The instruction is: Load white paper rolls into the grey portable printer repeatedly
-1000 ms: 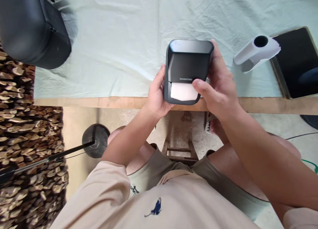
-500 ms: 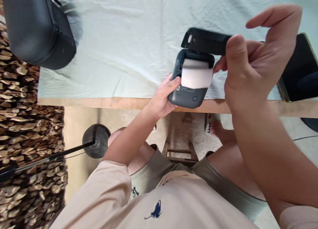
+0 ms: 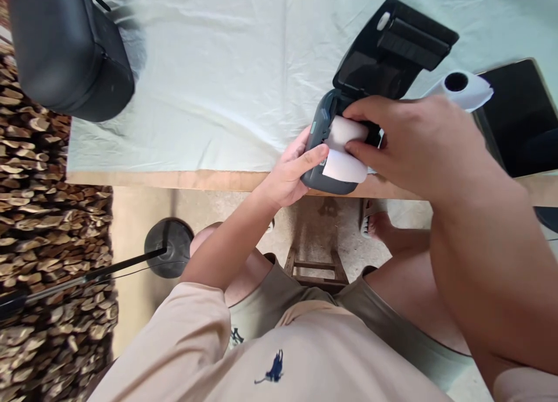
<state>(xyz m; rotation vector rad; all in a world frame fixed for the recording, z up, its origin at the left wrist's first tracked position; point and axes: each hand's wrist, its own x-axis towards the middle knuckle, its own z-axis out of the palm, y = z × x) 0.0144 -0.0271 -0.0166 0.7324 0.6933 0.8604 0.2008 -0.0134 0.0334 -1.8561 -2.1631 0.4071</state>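
Note:
My left hand [image 3: 288, 172] is closed around the left side of a small dark portable label printer [image 3: 335, 185], with the thumb over its front edge. The printer's black lid [image 3: 366, 61] stands wide open at the top. Inside the compartment sits a white paper roll [image 3: 346, 133], its loose end curling out over the printer's front. My right hand [image 3: 418, 137] reaches in from the right, thumb and fingers pinching this roll. Behind that hand, a second white paper roll [image 3: 475, 93] with a dark hollow core is partly hidden.
A black zippered case [image 3: 74, 53] stands at the left of the cloth-covered table [image 3: 209, 88]. On the right lies a dark-screened tablet [image 3: 523, 123]. Below the table edge are a round black stand base [image 3: 168, 248] and a wooden stool [image 3: 314, 266].
The printer lid has swung further open. My right hand has moved from beside the lid down onto the paper roll inside. The second roll has come into sight near the tablet.

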